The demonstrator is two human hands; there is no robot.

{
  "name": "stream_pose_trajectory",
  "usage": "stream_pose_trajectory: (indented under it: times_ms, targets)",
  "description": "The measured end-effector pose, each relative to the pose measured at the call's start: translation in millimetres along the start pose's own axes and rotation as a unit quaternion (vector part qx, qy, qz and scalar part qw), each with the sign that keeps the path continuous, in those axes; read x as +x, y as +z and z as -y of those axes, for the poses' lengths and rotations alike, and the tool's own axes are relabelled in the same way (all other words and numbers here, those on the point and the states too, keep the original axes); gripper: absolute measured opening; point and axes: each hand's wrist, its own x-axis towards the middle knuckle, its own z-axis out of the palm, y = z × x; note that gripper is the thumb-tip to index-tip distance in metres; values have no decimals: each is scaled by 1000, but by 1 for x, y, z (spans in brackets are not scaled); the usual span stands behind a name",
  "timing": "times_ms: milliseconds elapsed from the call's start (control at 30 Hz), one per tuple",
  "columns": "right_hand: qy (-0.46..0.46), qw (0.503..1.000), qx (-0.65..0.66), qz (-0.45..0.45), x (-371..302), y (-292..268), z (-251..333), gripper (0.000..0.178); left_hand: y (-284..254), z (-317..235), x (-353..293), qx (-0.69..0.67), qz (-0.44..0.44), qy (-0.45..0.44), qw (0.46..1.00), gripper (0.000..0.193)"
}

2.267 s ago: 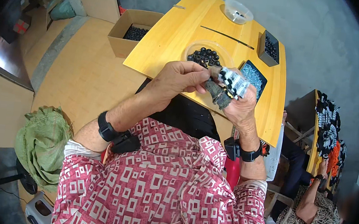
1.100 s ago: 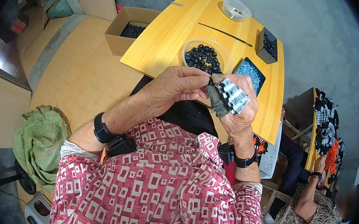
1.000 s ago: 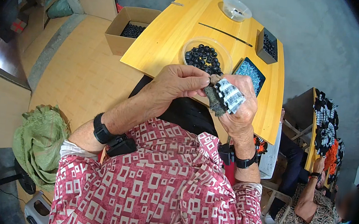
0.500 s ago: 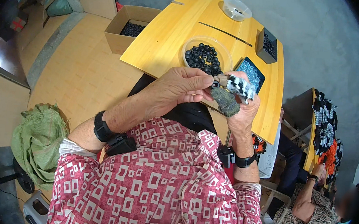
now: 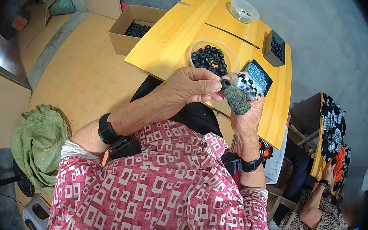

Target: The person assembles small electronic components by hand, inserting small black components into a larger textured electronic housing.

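Note:
My left hand [image 5: 184, 87] pinches a small black round piece with a hole [image 5: 225, 84] between thumb and fingertips. It is held against a small fuzzy item with a dark grey-green part [image 5: 237, 100] and a black-and-white part [image 5: 249, 85]. My right hand [image 5: 246, 117] is closed around that item from the right, and some of its fingers are hidden behind it. Whether the black piece is fastened to the item, I cannot tell. Just beyond my hands, a clear plastic bowl [image 5: 231, 52] holds several black round pieces.
On the yellow table [image 5: 168, 47] are a dark tray [image 5: 254, 62] of small shiny bits, a thin dark rod [image 5: 232, 36], a black bin [image 5: 275, 57] and a clear tub [image 5: 243, 18]. A cardboard box [image 5: 122, 41] stands left. At right, a co-worker's hand [image 5: 327, 174] touches fuzzy orange-and-black pieces.
The fuzzy item has tilted in my right hand, its grey-green part swinging slightly right and up. My left hand has shifted a little right with it. The co-worker's hand has moved up.

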Motion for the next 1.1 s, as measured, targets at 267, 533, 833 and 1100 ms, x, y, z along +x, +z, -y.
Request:
stream_pose_trajectory:
  times_ms: [267, 533, 833, 1100]
  targets:
    - [-64, 983, -170, -13, 0, 5, 12, 25, -2, 3, 1, -25, -14, -3, 1000, 21]
    - [-259, 865, -427, 48, 6, 0, 19, 28, -6, 7, 1, 19, -26, 10, 999, 23]
    - [-264, 881, -390, 28, 7, 1, 17, 28, -2, 3, -1, 44, -42, 10, 998, 22]
    - [-276, 872, -401, 51, 10, -1, 11, 30, -4, 1, -1, 28, -25, -1, 999, 21]
